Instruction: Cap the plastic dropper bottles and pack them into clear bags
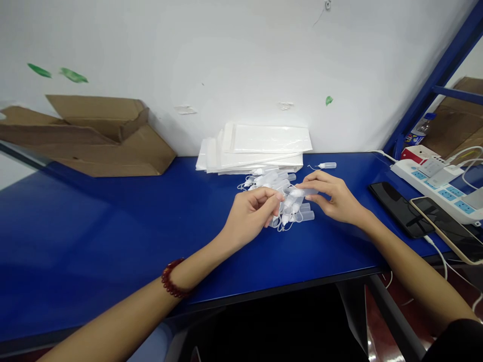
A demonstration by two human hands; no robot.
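Note:
Both my hands meet over a heap of small clear plastic vials with white caps (279, 187) in the middle of the blue table (94, 226). My left hand (252, 213), with a red bead bracelet on its wrist, has its fingers curled and pinches one end of a single vial (298, 193). My right hand (332, 197) pinches the vial's other end between thumb and fingertips. One more vial (327, 165) lies alone behind my right hand.
A stack of clear plastic bags (260, 148) lies against the white wall behind the heap. An open cardboard box (94, 136) sits at the back left. Two phones (403, 208) and a white power strip (433, 183) with cables lie on the right.

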